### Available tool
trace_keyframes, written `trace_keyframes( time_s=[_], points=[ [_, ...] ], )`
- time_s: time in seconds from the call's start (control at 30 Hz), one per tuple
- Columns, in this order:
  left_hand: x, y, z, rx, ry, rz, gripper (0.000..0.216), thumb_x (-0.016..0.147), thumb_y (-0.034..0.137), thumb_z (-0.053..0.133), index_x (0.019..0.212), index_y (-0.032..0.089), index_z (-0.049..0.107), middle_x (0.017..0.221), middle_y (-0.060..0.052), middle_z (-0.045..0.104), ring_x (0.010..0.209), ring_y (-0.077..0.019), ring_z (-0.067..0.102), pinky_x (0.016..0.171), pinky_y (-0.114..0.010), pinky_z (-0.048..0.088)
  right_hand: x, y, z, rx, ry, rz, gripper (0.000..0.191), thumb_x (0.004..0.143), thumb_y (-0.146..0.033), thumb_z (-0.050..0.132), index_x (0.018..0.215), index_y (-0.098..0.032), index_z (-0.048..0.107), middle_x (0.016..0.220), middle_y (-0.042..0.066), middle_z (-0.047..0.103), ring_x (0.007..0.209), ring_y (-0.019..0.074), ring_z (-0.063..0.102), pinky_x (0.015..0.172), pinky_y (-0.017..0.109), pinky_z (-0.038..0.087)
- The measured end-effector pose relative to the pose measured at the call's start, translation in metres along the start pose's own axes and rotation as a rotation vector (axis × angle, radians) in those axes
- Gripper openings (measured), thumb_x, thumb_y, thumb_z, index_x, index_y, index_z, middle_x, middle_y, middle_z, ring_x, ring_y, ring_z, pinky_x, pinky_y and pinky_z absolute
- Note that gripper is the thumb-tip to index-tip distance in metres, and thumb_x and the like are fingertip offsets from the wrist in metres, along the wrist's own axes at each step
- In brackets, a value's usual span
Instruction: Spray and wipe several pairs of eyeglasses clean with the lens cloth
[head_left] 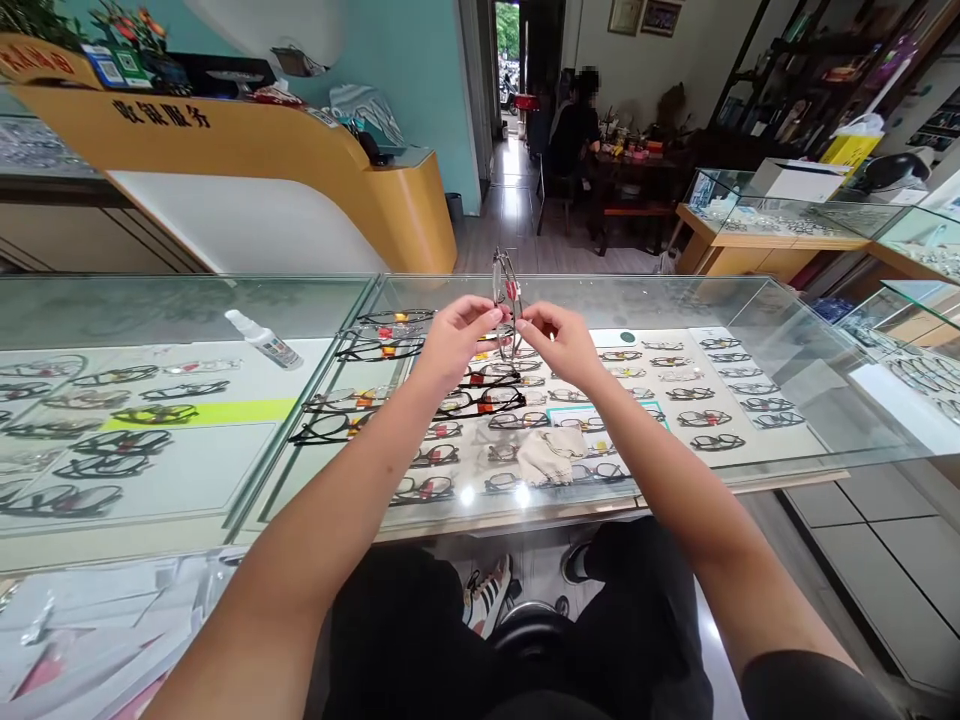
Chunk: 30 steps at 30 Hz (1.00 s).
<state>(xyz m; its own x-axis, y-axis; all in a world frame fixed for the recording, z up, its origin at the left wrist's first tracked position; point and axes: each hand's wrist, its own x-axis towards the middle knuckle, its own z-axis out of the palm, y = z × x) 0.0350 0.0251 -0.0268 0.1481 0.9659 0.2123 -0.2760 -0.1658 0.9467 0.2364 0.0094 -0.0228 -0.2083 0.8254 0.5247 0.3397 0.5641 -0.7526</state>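
Both my hands are raised over the glass display counter (pixel 675 300), holding a thin-rimmed pair of glasses (pixel 507 290) upright between them. My left hand (pixel 456 335) pinches the frame from the left side. My right hand (pixel 559 340) pinches it from the right, fingers closed. The frame carries a small red tag. Several black eyeglass frames (pixel 390 348) lie on the counter top just below and left of my hands. A crumpled white cloth (pixel 551 455) lies on the glass nearer to me.
A small white spray bottle (pixel 264 340) lies on the left counter. Rows of glasses fill the cases under the glass. An orange reception desk (pixel 262 150) stands at the back left. A person in black (pixel 574 135) sits at a table far behind.
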Motion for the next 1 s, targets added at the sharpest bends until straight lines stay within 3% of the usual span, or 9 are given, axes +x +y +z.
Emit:
trace_keyframes(
  time_s=[0.17,0.47,0.67,0.83,1.0],
  points=[
    [-0.003,0.000,0.001,0.114,0.011,0.023,0.048,0.069,0.054,0.099,0.094,0.018,0.080,0.102,-0.008,0.079,0.094,-0.0206,0.072,0.085,-0.041,0.070,-0.006,0.006,-0.001,-0.049,0.016,0.014,0.030,0.102,-0.049,0.065,0.088,-0.023,0.070,0.064,-0.005,0.051,0.062,0.0139,0.045,0.066,0.032,0.036],
    [-0.004,0.003,0.000,0.263,0.005,0.088,0.041,0.076,0.054,0.093,0.093,0.018,0.081,0.098,-0.008,0.077,0.087,-0.0206,0.069,0.073,-0.035,0.068,-0.011,0.012,-0.018,-0.302,0.079,0.029,0.032,0.106,-0.050,0.059,0.102,-0.024,0.076,0.063,-0.003,0.062,0.058,0.0154,0.050,0.067,0.033,0.036],
    [-0.005,0.005,-0.001,0.383,0.025,0.108,0.032,0.081,0.048,0.088,0.091,0.019,0.079,0.095,-0.007,0.078,0.076,-0.0179,0.069,0.070,-0.034,0.063,-0.010,0.019,-0.026,-0.531,0.157,-0.008,0.033,0.111,-0.048,0.050,0.110,-0.025,0.074,0.062,-0.004,0.070,0.052,0.0156,0.052,0.081,0.036,0.043],
    [-0.003,0.007,-0.005,0.479,0.023,0.149,0.025,0.082,0.043,0.083,0.088,0.020,0.077,0.091,-0.005,0.078,0.069,-0.0170,0.068,0.074,-0.036,0.059,-0.008,0.019,-0.038,-0.600,0.298,-0.010,0.036,0.114,-0.051,0.047,0.109,-0.025,0.072,0.078,0.000,0.082,0.061,0.0170,0.067,0.081,0.034,0.044],
    [-0.001,0.013,-0.011,0.611,0.003,0.151,0.024,0.080,0.043,0.083,0.087,0.021,0.079,0.096,-0.007,0.082,0.085,-0.0234,0.074,0.087,-0.039,0.059,-0.005,0.022,-0.050,-0.681,0.455,-0.045,0.033,0.114,-0.047,0.048,0.109,-0.025,0.073,0.093,0.002,0.084,0.073,0.0190,0.073,0.083,0.036,0.043]
  ],
)
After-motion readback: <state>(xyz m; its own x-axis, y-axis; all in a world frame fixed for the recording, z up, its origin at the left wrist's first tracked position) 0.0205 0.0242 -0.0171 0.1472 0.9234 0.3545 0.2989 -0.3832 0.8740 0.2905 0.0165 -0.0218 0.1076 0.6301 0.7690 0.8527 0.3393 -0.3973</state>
